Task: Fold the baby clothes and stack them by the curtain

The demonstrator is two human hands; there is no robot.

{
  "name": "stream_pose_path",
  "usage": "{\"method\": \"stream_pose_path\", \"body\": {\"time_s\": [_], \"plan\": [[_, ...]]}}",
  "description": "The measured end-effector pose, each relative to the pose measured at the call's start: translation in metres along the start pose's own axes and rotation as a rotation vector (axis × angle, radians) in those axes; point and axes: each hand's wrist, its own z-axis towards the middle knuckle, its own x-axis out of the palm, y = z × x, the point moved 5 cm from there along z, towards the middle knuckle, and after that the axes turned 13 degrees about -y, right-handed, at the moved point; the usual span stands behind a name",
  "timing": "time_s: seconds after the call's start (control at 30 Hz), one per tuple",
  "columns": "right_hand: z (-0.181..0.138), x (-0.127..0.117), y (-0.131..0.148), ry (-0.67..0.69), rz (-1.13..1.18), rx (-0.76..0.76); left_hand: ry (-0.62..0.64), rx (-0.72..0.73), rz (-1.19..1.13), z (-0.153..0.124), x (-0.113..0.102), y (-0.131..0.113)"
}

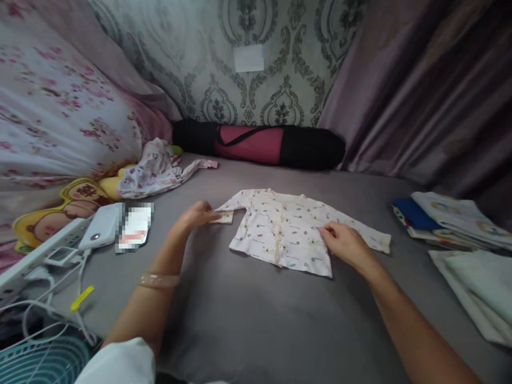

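A small white baby shirt point(262, 229) with a scattered print and a front button placket lies spread on the grey sheet point(256, 320), its neckline away from me. My left hand point(196, 215) pinches the left sleeve near its cuff, which is bent back toward the body of the shirt. On the other side, my right hand point(346, 242) has thumb and fingers closed on the shirt's side edge, below the outstretched right sleeve. A translucent bangle point(159, 280) is on my left wrist.
Folded clothes point(452, 218) and pale folded cloth point(476, 282) lie at right. A black and pink bag point(252, 144) rests against the wall. At left are a crumpled printed garment point(154, 170), a phone point(135, 226), a white power bank point(103, 226), a power strip point(44, 250) and a fan point(48, 357).
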Motion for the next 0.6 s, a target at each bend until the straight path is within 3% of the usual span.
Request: {"method": "stream_pose_path", "body": {"time_s": [0.1, 0.23, 0.3, 0.43, 0.5, 0.6], "plan": [[0.026, 0.018, 0.051, -0.011, 0.047, -0.199, 0.131, -0.064, 0.005, 0.003, 0.014, -0.005], [0.058, 0.069, 0.114, 0.019, 0.064, -0.328, 0.127, -0.063, -0.013, 0.002, 0.022, -0.018], [0.071, 0.095, 0.138, 0.016, 0.067, -0.367, 0.02, 0.008, -0.046, 0.003, 0.019, -0.024], [0.084, 0.136, 0.167, -0.009, 0.062, -0.413, -0.432, 0.316, -0.01, 0.003, -0.003, -0.037], [0.083, 0.149, 0.17, -0.027, 0.031, -0.407, -0.59, 0.397, 0.045, 0.0, -0.012, -0.037], [0.077, 0.162, 0.167, -0.038, -0.041, -0.398, -0.554, 0.326, 0.162, 0.002, -0.01, -0.021]]}}
